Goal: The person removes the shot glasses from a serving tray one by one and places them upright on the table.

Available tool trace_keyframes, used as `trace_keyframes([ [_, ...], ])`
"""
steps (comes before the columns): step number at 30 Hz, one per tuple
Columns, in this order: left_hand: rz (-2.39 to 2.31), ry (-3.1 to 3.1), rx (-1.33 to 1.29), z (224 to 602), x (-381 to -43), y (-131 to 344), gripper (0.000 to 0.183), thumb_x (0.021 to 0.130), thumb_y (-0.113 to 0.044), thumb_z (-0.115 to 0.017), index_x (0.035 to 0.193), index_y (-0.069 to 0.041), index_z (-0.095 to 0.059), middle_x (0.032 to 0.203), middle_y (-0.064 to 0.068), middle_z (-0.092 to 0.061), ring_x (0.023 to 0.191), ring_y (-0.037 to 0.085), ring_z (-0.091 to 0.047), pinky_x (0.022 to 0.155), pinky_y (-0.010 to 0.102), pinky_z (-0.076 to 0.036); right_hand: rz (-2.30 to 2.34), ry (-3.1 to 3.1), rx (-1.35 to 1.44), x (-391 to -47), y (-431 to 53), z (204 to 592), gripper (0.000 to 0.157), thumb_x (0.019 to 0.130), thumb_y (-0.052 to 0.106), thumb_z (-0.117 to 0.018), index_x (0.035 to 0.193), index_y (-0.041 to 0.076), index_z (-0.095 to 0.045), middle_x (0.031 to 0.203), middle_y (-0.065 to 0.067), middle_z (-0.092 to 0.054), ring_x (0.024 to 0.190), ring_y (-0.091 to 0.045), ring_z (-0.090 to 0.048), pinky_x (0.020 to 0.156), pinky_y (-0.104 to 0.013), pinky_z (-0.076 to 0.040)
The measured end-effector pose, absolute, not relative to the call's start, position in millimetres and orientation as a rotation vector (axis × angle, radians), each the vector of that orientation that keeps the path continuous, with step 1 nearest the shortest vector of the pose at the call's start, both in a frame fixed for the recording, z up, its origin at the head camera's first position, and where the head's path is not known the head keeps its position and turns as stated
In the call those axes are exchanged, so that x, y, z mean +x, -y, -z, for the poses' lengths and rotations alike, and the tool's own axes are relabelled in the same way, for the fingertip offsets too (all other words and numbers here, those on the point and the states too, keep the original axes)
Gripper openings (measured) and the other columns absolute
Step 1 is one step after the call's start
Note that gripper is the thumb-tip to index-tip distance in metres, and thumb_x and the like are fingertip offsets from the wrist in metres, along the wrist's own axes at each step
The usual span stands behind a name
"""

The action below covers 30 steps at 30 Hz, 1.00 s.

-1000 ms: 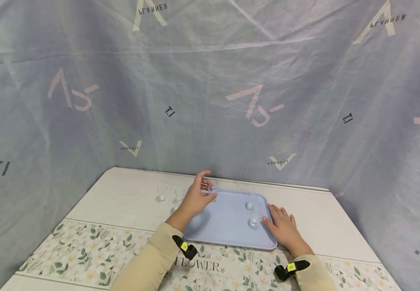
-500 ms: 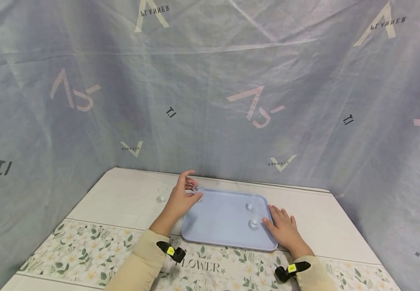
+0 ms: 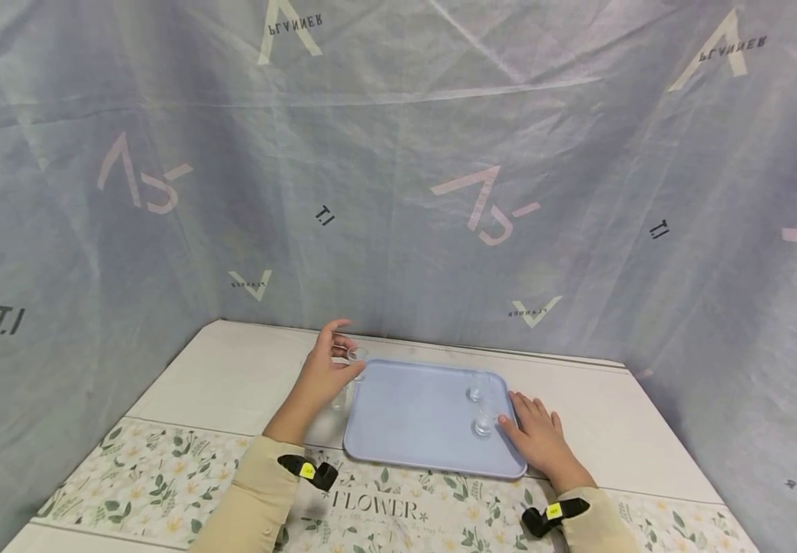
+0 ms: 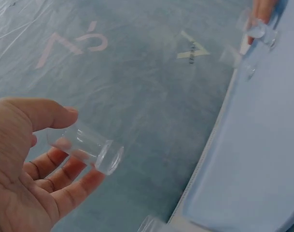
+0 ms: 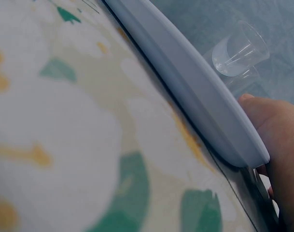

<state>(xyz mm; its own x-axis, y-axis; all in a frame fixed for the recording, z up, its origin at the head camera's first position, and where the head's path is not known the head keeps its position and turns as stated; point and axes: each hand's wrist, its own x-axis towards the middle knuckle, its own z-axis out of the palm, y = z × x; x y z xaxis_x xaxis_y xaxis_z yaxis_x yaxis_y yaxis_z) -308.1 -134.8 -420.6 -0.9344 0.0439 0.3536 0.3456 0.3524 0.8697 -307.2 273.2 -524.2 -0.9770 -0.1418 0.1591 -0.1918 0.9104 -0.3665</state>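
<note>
Over the left rim of the blue tray (image 3: 433, 461), my left hand (image 3: 319, 376) holds a small clear glass (image 4: 96, 150). The thumb lies on one side of it and the fingers on the other, leaving its thick base free in the left wrist view. My right hand (image 3: 540, 434) rests at the tray's right edge, fingers extended and thumb at the rim. Beside that thumb a clear glass (image 3: 484, 422) stands on the tray, and another glass (image 3: 477, 388) stands just behind it.
Left of the tray, partly covered by my left hand, another clear glass (image 3: 339, 399) stands on the white table (image 3: 219, 384). A floral strip (image 3: 163, 476) runs along the table's front. A grey printed curtain (image 3: 398, 230) hangs behind and at both sides.
My left hand has moved left, carrying the clear glass from above the tray to its left rim. My right hand and the two glasses on the tray have stayed in place.
</note>
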Motion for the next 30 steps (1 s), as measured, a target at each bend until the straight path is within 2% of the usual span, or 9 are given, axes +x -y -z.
trace_keyframes([
  [10, 1.505, 2.48, -0.286, 417.5, -311.7, 156.5, 0.078, 0.088, -0.006, -0.073, 0.153, -0.009, -0.029, 0.107, 0.012, -0.053, 0.098, 0.026, -0.055, 0.082, 0.039, -0.049, -0.579, 2.933, 0.256, -306.0, -274.1, 524.2, 0.074, 0.105, 0.052, -0.042, 0.155, -0.002, -0.032, 0.157, -0.028, -0.033, 0.145, -0.056, -0.018, 0.113, -0.075, -0.005],
  [16, 1.386, 2.562, -0.258, 418.4, -310.8, 171.9, 0.078, 0.087, -0.005, -0.072, 0.153, -0.006, -0.029, 0.104, 0.012, -0.052, 0.097, 0.027, -0.054, 0.081, 0.041, -0.047, -0.579, 2.951, 0.256, -306.1, -272.4, 524.0, 0.075, 0.105, 0.052, -0.042, 0.155, -0.003, -0.032, 0.157, -0.029, -0.033, 0.146, -0.056, -0.018, 0.113, -0.075, -0.005],
  [23, 1.338, 2.595, -0.116, 418.8, -309.9, 184.6, 0.075, 0.089, -0.007, -0.072, 0.152, -0.008, -0.032, 0.104, 0.011, -0.052, 0.092, 0.026, -0.053, 0.076, 0.04, -0.045, -0.564, 2.953, 0.262, -306.8, -271.3, 522.2, 0.074, 0.105, 0.051, -0.042, 0.155, -0.003, -0.033, 0.157, -0.029, -0.033, 0.145, -0.056, -0.019, 0.113, -0.075, -0.006],
  [30, 1.312, 2.647, 0.019, 427.9, -313.9, 190.8, 0.076, 0.087, -0.008, -0.073, 0.151, -0.006, -0.032, 0.105, 0.014, -0.054, 0.087, 0.026, -0.053, 0.072, 0.039, -0.046, -0.559, 2.962, 0.268, -306.9, -271.6, 522.3, 0.075, 0.105, 0.052, -0.041, 0.155, -0.003, -0.033, 0.157, -0.029, -0.033, 0.145, -0.056, -0.019, 0.113, -0.075, -0.006],
])
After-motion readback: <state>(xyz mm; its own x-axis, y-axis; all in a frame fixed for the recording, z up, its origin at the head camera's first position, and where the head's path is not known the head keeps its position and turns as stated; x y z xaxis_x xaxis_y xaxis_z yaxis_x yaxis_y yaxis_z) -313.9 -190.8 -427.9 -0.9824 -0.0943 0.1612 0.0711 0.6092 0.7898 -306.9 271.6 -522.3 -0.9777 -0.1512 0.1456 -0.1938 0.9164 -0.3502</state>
